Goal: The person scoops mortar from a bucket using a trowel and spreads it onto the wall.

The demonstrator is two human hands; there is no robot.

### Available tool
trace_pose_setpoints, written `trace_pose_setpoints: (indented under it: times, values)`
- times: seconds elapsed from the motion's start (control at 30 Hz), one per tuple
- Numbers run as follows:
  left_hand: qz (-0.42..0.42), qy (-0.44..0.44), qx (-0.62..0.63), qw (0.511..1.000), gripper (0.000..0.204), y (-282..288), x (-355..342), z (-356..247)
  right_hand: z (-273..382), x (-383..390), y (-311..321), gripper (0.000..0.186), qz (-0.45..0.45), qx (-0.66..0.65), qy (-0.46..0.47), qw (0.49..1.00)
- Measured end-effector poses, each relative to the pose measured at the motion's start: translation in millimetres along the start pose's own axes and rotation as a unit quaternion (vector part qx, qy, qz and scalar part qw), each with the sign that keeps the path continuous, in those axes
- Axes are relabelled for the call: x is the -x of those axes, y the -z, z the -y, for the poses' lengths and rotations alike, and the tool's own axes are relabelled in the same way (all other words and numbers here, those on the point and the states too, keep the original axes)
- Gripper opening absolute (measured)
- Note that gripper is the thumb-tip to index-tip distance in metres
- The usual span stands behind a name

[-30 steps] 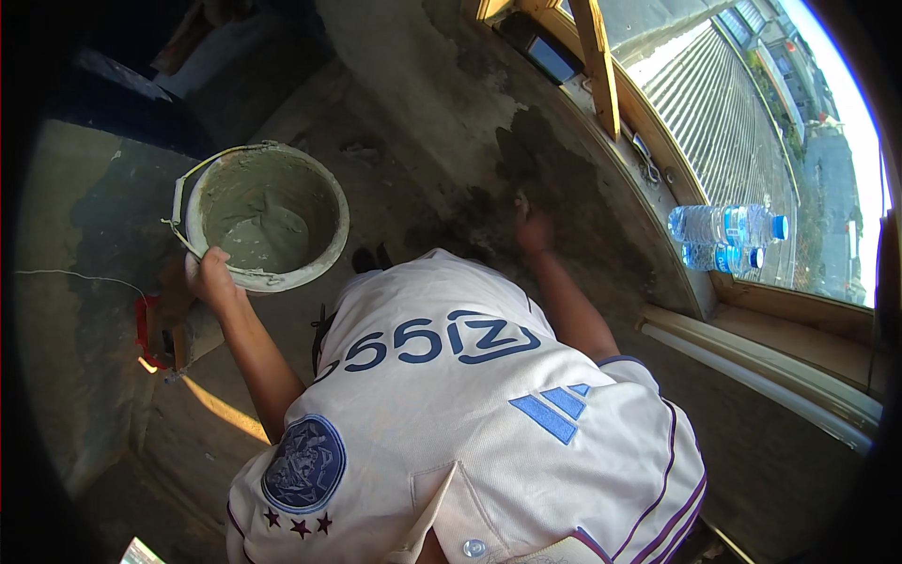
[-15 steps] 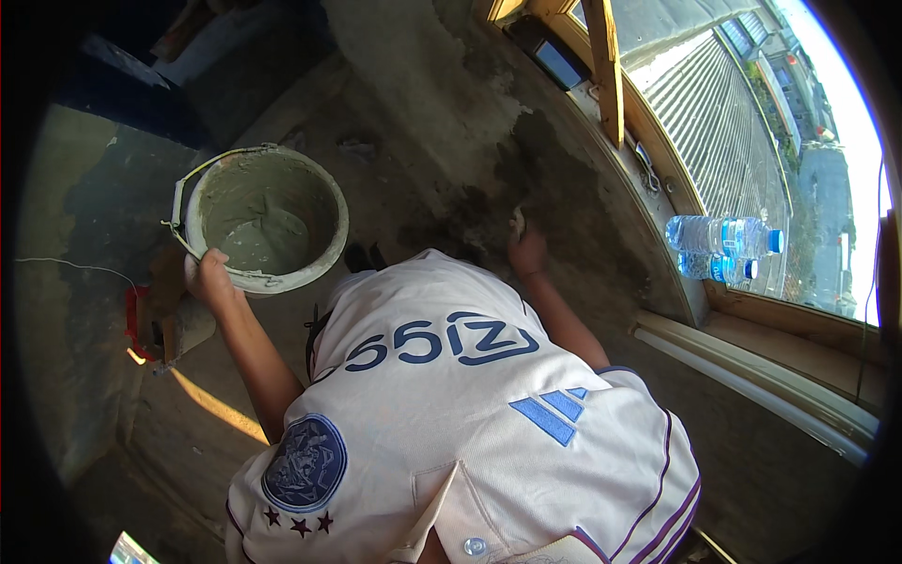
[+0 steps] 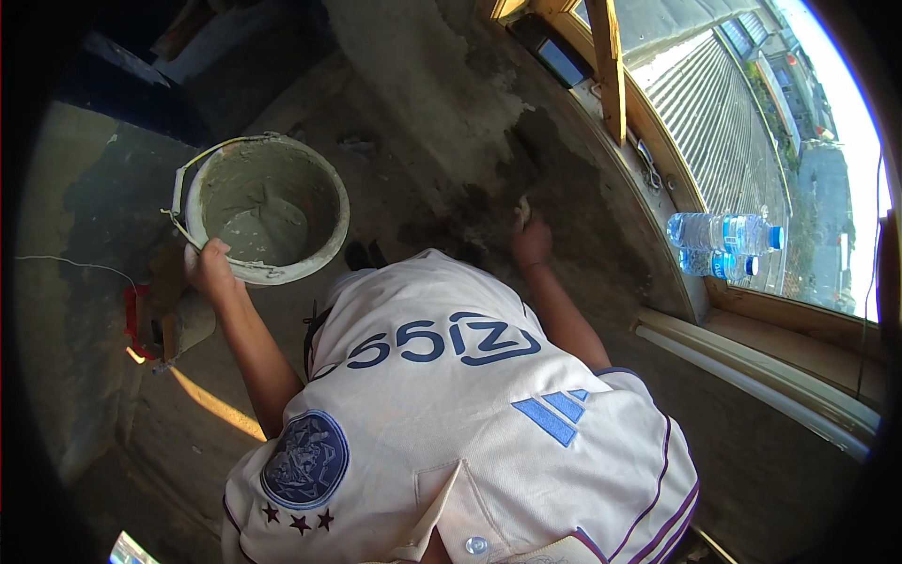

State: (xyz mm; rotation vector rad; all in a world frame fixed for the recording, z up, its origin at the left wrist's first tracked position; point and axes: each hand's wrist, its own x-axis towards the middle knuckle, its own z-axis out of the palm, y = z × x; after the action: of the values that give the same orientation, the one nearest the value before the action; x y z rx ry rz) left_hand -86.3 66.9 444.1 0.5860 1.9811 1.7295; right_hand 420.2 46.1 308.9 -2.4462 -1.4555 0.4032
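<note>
A round bucket with a pale, mortar-smeared rim and a wire handle is at the left, tilted so that its inside shows. Wet grey-green mortar lies in its bottom. My left hand grips the near left part of the rim, thumb on top. To the right of the bucket, in front of a dark wet patch, my right hand is closed. A small pale piece sticks out beyond its fingers; its kind is too dark and small to make out.
Two clear water bottles with blue caps are by the window at the right. A phone-like dark device lies on the ledge beside a wooden post. A red object and a thin white cable are at the left.
My right hand has moved slightly away from me and to the right with the pale piece. The bucket has shifted slightly away from me, still in my left hand.
</note>
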Motion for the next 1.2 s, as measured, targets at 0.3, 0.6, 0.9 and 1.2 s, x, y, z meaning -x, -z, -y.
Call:
trace_pose_setpoints:
  times: [0.3, 0.6, 0.9, 1.2]
  values:
    - [0.002, 0.015, 0.031, 0.999, 0.035, -10.2, 11.0, -7.9, 11.3, 11.1, -7.1, 0.037, -0.005, -0.104, 0.059, 0.993]
    - [0.072, -0.078, 0.089, 0.990, 0.012, -27.8, 26.3, -38.0, 172.0, 28.3, 91.7, 0.029, 0.227, -0.206, 0.337, 0.890]
    - [0.142, -0.100, 0.121, 0.977, 0.005, -43.6, 30.8, -56.8, 273.4, 58.7, 86.1, 0.018, 0.234, 0.101, 0.544, 0.800]
    - [0.163, -0.107, 0.084, 0.977, 0.005, -52.5, 33.8, -60.9, 285.4, 54.0, 59.1, 0.013, 0.195, 0.183, 0.529, 0.806]
